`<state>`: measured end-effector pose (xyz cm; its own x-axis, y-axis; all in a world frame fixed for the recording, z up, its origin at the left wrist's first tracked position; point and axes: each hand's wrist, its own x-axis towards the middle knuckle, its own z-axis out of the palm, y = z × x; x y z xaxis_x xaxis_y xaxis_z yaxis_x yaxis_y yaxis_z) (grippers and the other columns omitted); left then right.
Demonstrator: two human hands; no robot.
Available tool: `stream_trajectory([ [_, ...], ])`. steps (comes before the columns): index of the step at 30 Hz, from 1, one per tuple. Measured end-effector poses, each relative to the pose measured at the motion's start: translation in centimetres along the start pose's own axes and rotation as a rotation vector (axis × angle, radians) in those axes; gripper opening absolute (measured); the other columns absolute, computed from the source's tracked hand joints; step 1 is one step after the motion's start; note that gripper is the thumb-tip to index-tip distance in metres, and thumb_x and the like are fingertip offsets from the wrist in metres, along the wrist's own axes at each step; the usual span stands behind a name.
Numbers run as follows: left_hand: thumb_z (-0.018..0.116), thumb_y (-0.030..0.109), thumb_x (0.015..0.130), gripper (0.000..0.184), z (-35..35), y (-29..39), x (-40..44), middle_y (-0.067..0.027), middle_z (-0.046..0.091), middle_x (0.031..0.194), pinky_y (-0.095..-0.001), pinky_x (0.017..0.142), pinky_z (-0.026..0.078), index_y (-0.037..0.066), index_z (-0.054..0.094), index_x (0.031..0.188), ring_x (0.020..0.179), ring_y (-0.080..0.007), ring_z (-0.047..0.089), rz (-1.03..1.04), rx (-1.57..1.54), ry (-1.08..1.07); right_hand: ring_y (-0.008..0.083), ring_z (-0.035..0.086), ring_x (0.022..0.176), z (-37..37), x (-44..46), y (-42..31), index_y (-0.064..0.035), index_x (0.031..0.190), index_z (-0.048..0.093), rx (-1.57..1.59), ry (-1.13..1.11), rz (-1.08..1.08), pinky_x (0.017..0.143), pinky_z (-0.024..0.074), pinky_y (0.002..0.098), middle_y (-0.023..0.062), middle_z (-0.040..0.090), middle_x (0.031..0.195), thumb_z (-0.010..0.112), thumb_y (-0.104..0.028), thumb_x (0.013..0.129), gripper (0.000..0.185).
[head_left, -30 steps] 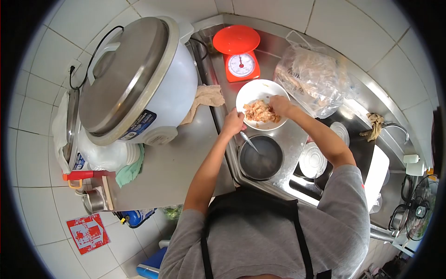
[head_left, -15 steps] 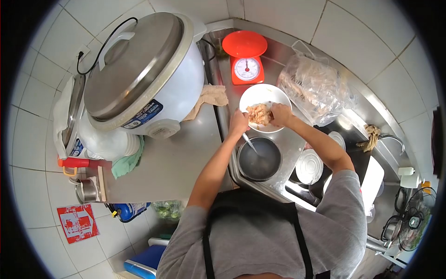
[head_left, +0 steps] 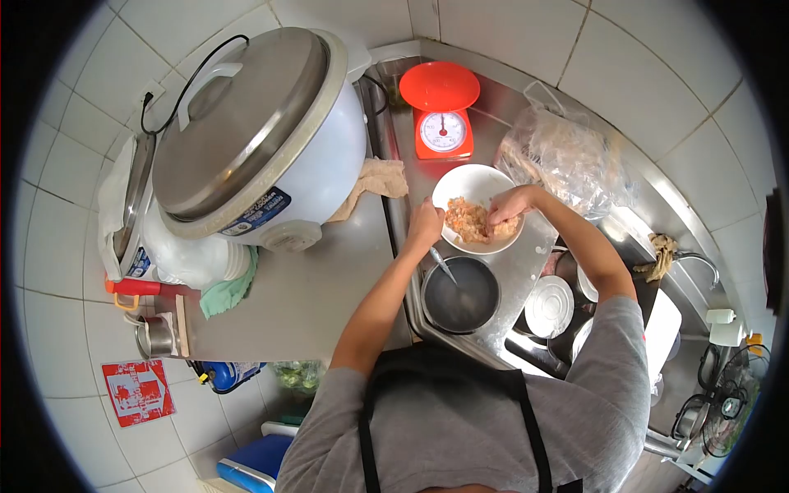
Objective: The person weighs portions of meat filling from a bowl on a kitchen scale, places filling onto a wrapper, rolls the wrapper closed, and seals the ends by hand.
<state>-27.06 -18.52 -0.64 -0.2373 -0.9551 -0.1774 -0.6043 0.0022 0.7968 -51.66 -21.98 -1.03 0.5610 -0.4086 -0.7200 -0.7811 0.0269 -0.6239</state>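
Observation:
A white bowl (head_left: 472, 177) holds a pinkish-orange chopped mixture (head_left: 465, 220) that looks like raw minced meat with bits in it. My left hand (head_left: 426, 223) is closed at the bowl's left rim and appears to grip it. Inside the bowl, at its right side, my right hand (head_left: 511, 205) has its fingers curled into the mixture; the fingertips are partly hidden. Just below the bowl stands a dark round pot (head_left: 463, 300) with greyish contents, and a spoon (head_left: 444, 268) leans in it under my left wrist.
A red kitchen scale (head_left: 442, 131) stands behind the bowl. A clear plastic bag (head_left: 567, 152) lies to its right, before a sink with lids (head_left: 549, 306) and a tap (head_left: 699, 248). On the left counter are a large rice cooker (head_left: 329, 164) and a tan cloth (head_left: 380, 181).
My right hand has shifted from the bowl's upper right down into the mixture, which is now spread wider across the bowl. My left hand stays at the left rim.

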Motion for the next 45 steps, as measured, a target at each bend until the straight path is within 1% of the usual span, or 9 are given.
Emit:
stream_trajectory([
  [3, 0.049, 0.010, 0.084, 0.029, -0.3, 0.3, -0.3, -0.0241, 0.062, 0.066, -0.0370, 0.046, 0.052, -0.014, 0.050, 0.101, 0.049, -0.0294, 0.063, 0.008, -0.061, 0.018, 0.0135, 0.058, 0.078, -2.2, -4.2, -2.7, 0.0009, 0.095, 0.064, 0.540, 0.163, -0.291, 0.072, 0.0487, 0.0284, 0.0061, 0.064, 0.090, 0.060, -0.022, 0.080, 0.028],
  [6, 0.049, 0.010, 0.084, 0.028, -0.5, 0.4, -0.7, -0.0229, 0.063, 0.068, -0.0357, 0.045, 0.052, -0.013, 0.050, 0.101, 0.050, -0.0284, 0.063, 0.006, -0.062, 0.006, 0.0112, 0.058, 0.077, -8.6, -4.9, -4.5, -0.0010, 0.088, 0.062, 0.438, 0.585, -0.477, 0.069, 0.0472, 0.0250, 0.0054, 0.065, 0.089, 0.062, -0.023, 0.079, 0.024],
  [13, 0.046, 0.010, 0.085, 0.025, 0.0, -0.5, -0.4, -0.0244, 0.063, 0.079, -0.0374, 0.049, 0.055, -0.008, 0.050, 0.101, 0.058, -0.0313, 0.065, -0.043, -0.059, -0.001, 0.0233, 0.066, 0.085, -18.3, 3.7, -12.5, -0.0026, 0.085, 0.067, -0.044, 1.390, 0.016, 0.072, 0.0517, 0.0344, 0.0133, 0.068, 0.091, 0.064, -0.027, 0.077, 0.026],
  [19, 0.047, 0.011, 0.085, 0.021, 1.3, -2.6, 0.2, -0.0220, 0.062, 0.074, -0.0369, 0.050, 0.055, -0.006, 0.047, 0.097, 0.057, -0.0298, 0.065, 0.062, 0.039, 0.047, 0.0321, 0.065, 0.085, -18.9, 6.4, -13.2, -0.0051, 0.095, 0.065, -0.316, 1.416, 0.205, 0.076, 0.0521, 0.0417, 0.0136, 0.067, 0.093, 0.065, -0.029, 0.078, 0.029],
  [22, 0.054, 0.011, 0.084, 0.030, 1.0, -1.7, 0.1, -0.0257, 0.063, 0.082, -0.0469, 0.072, 0.050, -0.008, 0.048, 0.105, 0.081, -0.0404, 0.062, -0.044, 0.020, -0.015, 0.0311, 0.064, 0.089, -17.2, 6.1, -14.1, -0.0069, 0.097, 0.065, -0.407, 1.390, 0.241, 0.076, 0.0517, 0.0424, 0.0147, 0.065, 0.096, 0.066, -0.027, 0.078, 0.028],
  [28, 0.055, 0.012, 0.083, 0.030, 0.4, -0.9, -0.2, -0.0229, 0.064, 0.083, -0.0462, 0.072, 0.050, -0.007, 0.047, 0.105, 0.081, -0.0393, 0.062, -0.064, 0.055, -0.024, 0.0337, 0.062, 0.093, -19.3, 5.4, -13.8, -0.0078, 0.098, 0.066, -0.232, 1.139, 0.097, 0.080, 0.0502, 0.0431, 0.0174, 0.064, 0.095, 0.067, -0.020, 0.075, 0.026],
  [34, 0.054, 0.013, 0.084, 0.028, 0.5, -1.2, 0.0, -0.0212, 0.064, 0.081, -0.0457, 0.071, 0.051, -0.007, 0.048, 0.103, 0.079, -0.0376, 0.063, -0.034, -0.015, -0.028, 0.0348, 0.063, 0.084, -20.0, 2.1, -13.7, -0.0061, 0.092, 0.066, -0.459, 1.425, -0.115, 0.073, 0.0518, 0.0411, 0.0196, 0.064, 0.093, 0.067, -0.019, 0.071, 0.025],
  [41, 0.050, 0.009, 0.084, 0.029, -0.5, 0.1, -0.5, -0.0199, 0.064, 0.075, -0.0372, 0.051, 0.053, -0.009, 0.047, 0.106, 0.054, -0.0289, 0.064, -0.039, -0.033, -0.048, 0.0214, 0.064, 0.074, -12.3, -1.9, -11.0, -0.0010, 0.086, 0.069, -0.244, 0.784, -0.312, 0.068, 0.0492, 0.0337, 0.0141, 0.068, 0.079, 0.060, -0.012, 0.073, 0.019],
  [45, 0.049, 0.009, 0.085, 0.029, 0.1, -1.0, 0.0, -0.0205, 0.064, 0.076, -0.0374, 0.052, 0.054, -0.009, 0.047, 0.108, 0.056, -0.0290, 0.065, -0.016, -0.060, -0.033, 0.0312, 0.056, 0.104, 1.7, 1.6, -7.6, -0.0063, 0.107, 0.063, -0.340, 0.689, 0.159, 0.093, 0.0397, 0.0439, 0.0180, 0.061, 0.107, 0.060, -0.045, 0.080, 0.047],
])
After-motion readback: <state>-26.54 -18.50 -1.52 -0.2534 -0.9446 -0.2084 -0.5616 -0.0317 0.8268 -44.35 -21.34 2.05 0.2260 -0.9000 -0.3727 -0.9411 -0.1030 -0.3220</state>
